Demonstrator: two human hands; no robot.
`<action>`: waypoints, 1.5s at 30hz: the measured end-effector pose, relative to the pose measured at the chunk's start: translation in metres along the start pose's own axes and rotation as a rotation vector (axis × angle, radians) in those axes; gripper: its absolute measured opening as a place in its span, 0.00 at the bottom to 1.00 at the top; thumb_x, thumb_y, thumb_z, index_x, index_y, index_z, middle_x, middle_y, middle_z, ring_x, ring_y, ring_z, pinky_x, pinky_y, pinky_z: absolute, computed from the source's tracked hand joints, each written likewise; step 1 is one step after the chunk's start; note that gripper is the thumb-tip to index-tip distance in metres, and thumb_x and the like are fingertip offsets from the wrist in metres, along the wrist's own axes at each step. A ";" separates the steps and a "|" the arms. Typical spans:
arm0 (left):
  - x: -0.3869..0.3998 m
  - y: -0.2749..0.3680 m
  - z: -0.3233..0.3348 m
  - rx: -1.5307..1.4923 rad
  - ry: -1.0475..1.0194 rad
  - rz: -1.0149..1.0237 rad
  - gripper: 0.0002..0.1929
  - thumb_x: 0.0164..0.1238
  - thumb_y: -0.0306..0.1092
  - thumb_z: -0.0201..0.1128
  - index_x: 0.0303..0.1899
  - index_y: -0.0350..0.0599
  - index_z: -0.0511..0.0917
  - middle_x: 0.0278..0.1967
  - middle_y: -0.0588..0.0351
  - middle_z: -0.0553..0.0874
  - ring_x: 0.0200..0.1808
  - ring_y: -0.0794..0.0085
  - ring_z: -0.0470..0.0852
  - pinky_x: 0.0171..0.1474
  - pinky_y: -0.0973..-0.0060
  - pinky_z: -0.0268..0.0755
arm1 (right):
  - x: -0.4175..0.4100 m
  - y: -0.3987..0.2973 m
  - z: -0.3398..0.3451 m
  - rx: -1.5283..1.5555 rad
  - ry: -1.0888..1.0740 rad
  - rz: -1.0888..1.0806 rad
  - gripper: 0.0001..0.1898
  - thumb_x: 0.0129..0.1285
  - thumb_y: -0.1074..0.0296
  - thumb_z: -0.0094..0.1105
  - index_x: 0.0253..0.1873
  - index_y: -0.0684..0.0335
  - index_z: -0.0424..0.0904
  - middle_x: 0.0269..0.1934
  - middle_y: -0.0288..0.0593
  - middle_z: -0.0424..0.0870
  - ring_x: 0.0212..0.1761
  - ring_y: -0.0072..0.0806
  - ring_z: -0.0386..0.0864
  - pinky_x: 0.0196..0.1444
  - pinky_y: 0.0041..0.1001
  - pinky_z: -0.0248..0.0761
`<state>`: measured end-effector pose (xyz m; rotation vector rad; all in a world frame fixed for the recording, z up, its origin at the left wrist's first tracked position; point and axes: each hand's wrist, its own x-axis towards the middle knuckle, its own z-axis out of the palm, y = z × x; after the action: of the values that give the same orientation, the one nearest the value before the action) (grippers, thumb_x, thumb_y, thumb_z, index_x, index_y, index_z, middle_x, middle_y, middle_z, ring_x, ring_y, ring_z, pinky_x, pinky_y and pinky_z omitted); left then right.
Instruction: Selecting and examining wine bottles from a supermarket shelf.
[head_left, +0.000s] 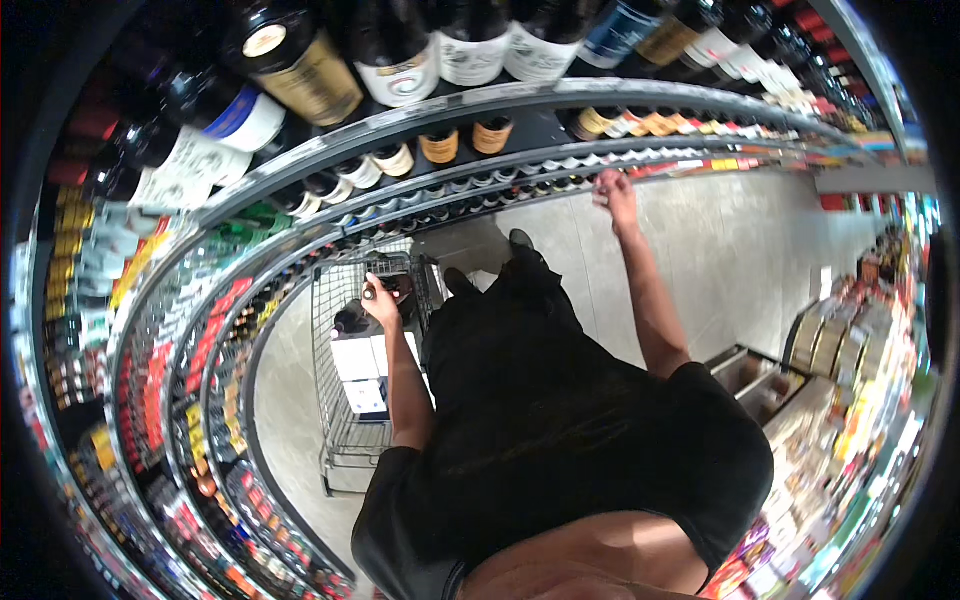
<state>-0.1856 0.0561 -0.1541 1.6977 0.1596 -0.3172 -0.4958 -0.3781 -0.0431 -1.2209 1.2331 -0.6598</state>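
Over the wire shopping cart (324, 450), my left hand (382, 301) is closed around the neck of a dark bottle (400, 286). Its round top pokes out beside my thumb. Another dark bottle (352, 321) lies in the cart just below that hand, next to a white box (355, 360). A second white box (365, 397) sits nearer to me, partly behind my forearm. My right hand (616, 196) is raised out in front, near the lower shelves of bottles, with its fingers loosely bent and slightly apart. I see nothing in it.
Ahead curves a shelf edge (480, 99) bearing a row of large dark bottles (394, 71). Packed shelves of bottles (142, 390) wrap around the left. Grey floor (697, 247) runs to the right, where a display bin (757, 379) and stacked goods (840, 341) stand.
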 end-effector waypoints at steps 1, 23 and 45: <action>0.002 0.001 0.007 0.011 -0.042 -0.001 0.22 0.80 0.46 0.56 0.25 0.45 0.68 0.19 0.63 0.73 0.16 0.80 0.73 0.15 0.80 0.66 | 0.012 -0.009 -0.014 -0.042 0.031 -0.111 0.12 0.73 0.53 0.59 0.49 0.55 0.77 0.40 0.34 0.85 0.37 0.21 0.83 0.37 0.25 0.77; 0.006 -0.053 0.013 -0.020 0.002 -0.067 0.22 0.79 0.49 0.57 0.27 0.45 0.72 0.20 0.61 0.78 0.15 0.78 0.75 0.18 0.79 0.64 | 0.070 -0.173 0.039 -0.739 0.285 -0.393 0.18 0.56 0.59 0.69 0.40 0.73 0.84 0.27 0.54 0.86 0.27 0.40 0.86 0.35 0.38 0.79; 0.005 -0.076 0.011 -0.012 -0.036 -0.076 0.20 0.78 0.51 0.58 0.34 0.42 0.72 0.25 0.55 0.80 0.20 0.75 0.79 0.22 0.78 0.76 | 0.089 -0.146 0.068 -1.096 0.286 -0.764 0.20 0.56 0.58 0.60 0.50 0.63 0.84 0.49 0.59 0.85 0.53 0.57 0.80 0.59 0.45 0.72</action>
<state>-0.2032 0.0569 -0.2287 1.6754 0.1999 -0.4027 -0.3759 -0.4773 0.0549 -2.6615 1.3890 -0.7176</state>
